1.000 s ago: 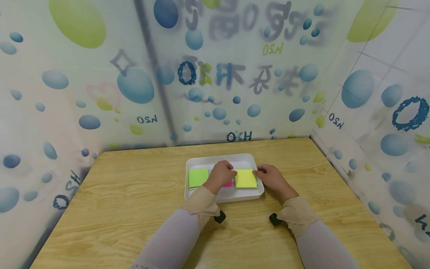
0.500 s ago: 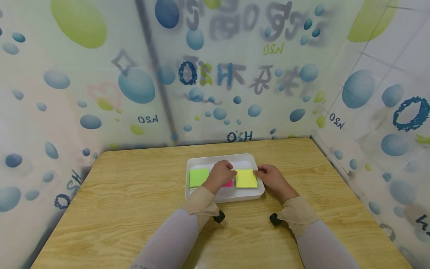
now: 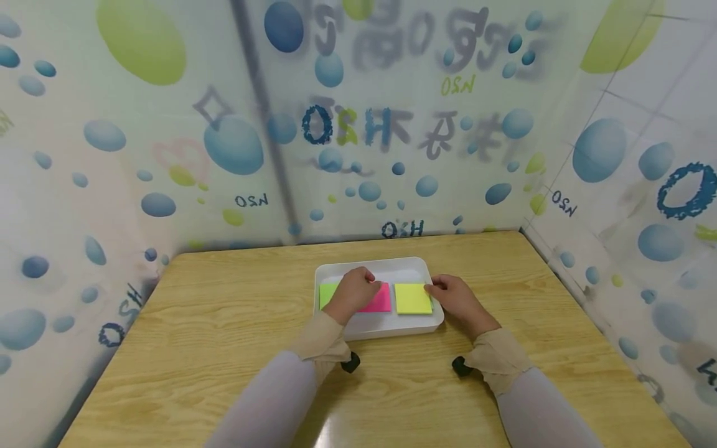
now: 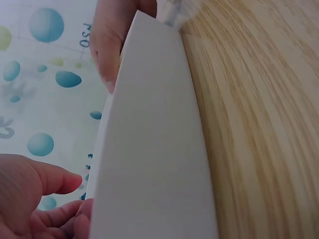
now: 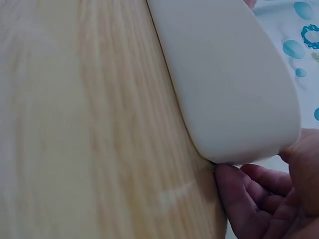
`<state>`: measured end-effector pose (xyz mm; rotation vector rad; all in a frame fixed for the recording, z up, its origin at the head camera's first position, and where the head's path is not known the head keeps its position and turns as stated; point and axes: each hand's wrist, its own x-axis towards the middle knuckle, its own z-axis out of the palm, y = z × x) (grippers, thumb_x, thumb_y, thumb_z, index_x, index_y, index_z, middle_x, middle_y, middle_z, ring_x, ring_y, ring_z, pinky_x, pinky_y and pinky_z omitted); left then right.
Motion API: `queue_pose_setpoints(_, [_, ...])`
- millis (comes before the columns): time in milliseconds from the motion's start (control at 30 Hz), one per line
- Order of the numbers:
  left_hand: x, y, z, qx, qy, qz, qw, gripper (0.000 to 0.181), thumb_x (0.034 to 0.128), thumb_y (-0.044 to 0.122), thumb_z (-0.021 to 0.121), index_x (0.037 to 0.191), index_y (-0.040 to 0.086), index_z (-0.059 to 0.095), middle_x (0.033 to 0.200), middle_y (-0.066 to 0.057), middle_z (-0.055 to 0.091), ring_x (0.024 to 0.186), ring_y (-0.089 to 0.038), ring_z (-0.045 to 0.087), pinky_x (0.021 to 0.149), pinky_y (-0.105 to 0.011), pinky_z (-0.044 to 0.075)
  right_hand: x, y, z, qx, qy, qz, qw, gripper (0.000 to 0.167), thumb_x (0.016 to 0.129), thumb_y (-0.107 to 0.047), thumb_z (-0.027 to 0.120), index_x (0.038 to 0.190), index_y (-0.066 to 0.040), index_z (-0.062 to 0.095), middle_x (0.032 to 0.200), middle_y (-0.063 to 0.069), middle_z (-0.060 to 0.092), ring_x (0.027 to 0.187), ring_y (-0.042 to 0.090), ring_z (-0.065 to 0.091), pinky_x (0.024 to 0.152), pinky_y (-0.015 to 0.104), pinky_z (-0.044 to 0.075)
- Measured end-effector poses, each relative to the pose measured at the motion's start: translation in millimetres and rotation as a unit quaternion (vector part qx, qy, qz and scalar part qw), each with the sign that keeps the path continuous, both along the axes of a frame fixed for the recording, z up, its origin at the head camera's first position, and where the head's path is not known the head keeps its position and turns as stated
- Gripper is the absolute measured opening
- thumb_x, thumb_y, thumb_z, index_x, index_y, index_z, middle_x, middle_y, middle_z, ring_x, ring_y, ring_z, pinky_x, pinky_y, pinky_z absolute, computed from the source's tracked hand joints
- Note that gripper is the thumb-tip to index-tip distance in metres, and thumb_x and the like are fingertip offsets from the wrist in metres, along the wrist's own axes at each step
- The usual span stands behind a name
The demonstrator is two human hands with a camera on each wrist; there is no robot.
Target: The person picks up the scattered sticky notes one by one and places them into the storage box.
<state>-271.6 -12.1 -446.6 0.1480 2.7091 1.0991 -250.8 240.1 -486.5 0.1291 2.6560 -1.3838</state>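
A white tray [image 3: 361, 333] holds three square sticky note pads in a row. The green pad [image 3: 326, 295] lies at the left, partly covered by my left hand [image 3: 353, 292]. In the middle is the pink pad [image 3: 381, 298], its left part hidden by that hand. The yellow pad [image 3: 413, 300] lies at the right, fully flat. My left hand hovers over the tray, thumb and fingers apart in the left wrist view, with nothing seen between them. My right hand [image 3: 456, 298] grips the tray's right end, thumb over the rim and fingers against the outer wall.
The tray stands on a wood-grain table [image 3: 224, 323]. Behind and beside the table are walls [image 3: 358, 205] with a pattern of blue and green drops. A dark small piece [image 3: 350, 362] sticks out from the left wrist wrap, another [image 3: 462, 366] from the right.
My left hand has moved left, away from the yellow pad, uncovering more of the pink pad and covering part of the green one. My right hand stays at the tray's end.
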Motion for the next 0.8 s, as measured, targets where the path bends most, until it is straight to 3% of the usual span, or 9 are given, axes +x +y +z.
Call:
queue_pose_setpoints(200, [3.6,-21.3,1.0,-0.019,0.033,-0.005,0.9993,0.027,0.1001,0.028,0.065,0.113,0.005,0.066,0.102,-0.008,0.070,0.075,-0.018,0.061,0.069,-0.033,0.051,1.3,1.8,1.8,0.035,0.014,0.006,0.9993,0.042,0.107,-0.034,0.056,0.136,-0.004,0.061,0.121,0.013,0.066,0.107,0.026,0.059,0.092,0.038,0.053])
queue_pose_setpoints(333, [9.2,-35.8,5.1,-0.023,0.072,-0.014,0.9970,0.026,0.1001,0.027,0.066,0.112,0.004,0.067,0.099,-0.007,0.070,0.077,-0.017,0.059,0.072,-0.034,0.051,7.0,7.4,7.2,0.078,0.031,0.023,0.9962,0.041,0.107,-0.032,0.055,0.138,-0.005,0.061,0.127,0.014,0.066,0.112,0.029,0.060,0.099,0.048,0.053])
queue_pose_setpoints(433, [12.6,-48.7,9.0,-0.027,0.096,-0.013,0.9949,0.027,0.1001,0.025,0.066,0.114,0.003,0.068,0.100,-0.009,0.071,0.079,-0.018,0.060,0.076,-0.035,0.053,11.3,13.8,12.4,0.102,0.045,0.040,0.9930,0.041,0.108,-0.033,0.054,0.138,-0.006,0.062,0.127,0.014,0.067,0.112,0.028,0.062,0.098,0.048,0.054])
queue_pose_setpoints(667, [19.4,-87.6,12.4,-0.041,0.080,0.020,0.9958,0.033,0.1010,0.030,0.065,0.120,0.003,0.066,0.107,-0.010,0.071,0.087,-0.022,0.062,0.079,-0.039,0.054,23.4,33.2,27.0,0.072,0.054,0.067,0.9937,0.047,0.108,-0.032,0.055,0.143,-0.002,0.056,0.123,0.017,0.069,0.101,0.024,0.068,0.081,0.036,0.061])
queue_pose_setpoints(800, [20.5,-110.9,6.9,-0.068,0.100,0.026,0.9923,0.035,0.1008,0.030,0.065,0.122,0.003,0.066,0.108,-0.011,0.071,0.088,-0.023,0.064,0.078,-0.040,0.055,29.1,44.7,35.4,0.124,0.095,0.077,0.9847,0.047,0.108,-0.029,0.056,0.142,0.003,0.057,0.123,0.019,0.069,0.103,0.029,0.068,0.084,0.043,0.060])
